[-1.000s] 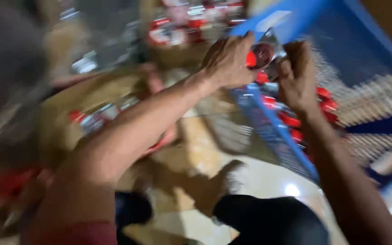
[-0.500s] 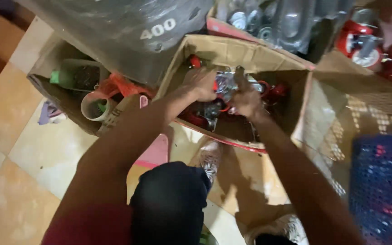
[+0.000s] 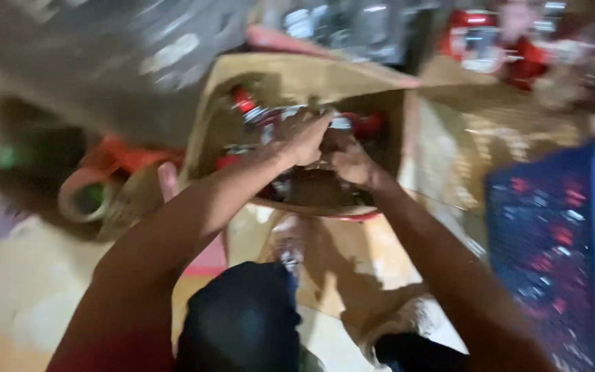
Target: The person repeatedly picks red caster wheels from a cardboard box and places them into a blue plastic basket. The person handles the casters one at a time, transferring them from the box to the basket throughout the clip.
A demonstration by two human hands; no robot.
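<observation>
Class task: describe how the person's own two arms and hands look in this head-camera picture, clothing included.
Both forearms are bare from elbow to wrist. The left hand and right hand wear no gloves; the picture is too blurred to tell rings or a watch. A red sleeve edge shows on the left upper arm. No sleeve shows on the right arm.

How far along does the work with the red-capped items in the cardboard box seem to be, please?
Done: several red-capped items already lie in the cardboard box. In hand: the left hand and right hand are both down inside it; the blur hides what they grip. Left: red items still show through the blue crate.
</observation>
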